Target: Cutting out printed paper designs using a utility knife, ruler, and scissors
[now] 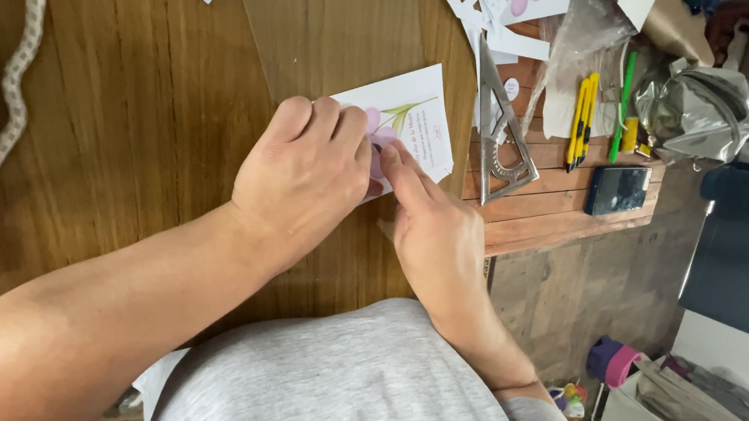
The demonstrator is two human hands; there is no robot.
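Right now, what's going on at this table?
A person presses a white card printed with a pink flower flat on the wooden table. The left hand covers the card's near corner, and the right hand points a finger at its edge. A metal set square and yellow pens lie beside them.

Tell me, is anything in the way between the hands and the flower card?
Nothing visible is. The left hand already lies on the flower card, and the right hand touches it with a fingertip. The metal triangle ruler sits off to the side.
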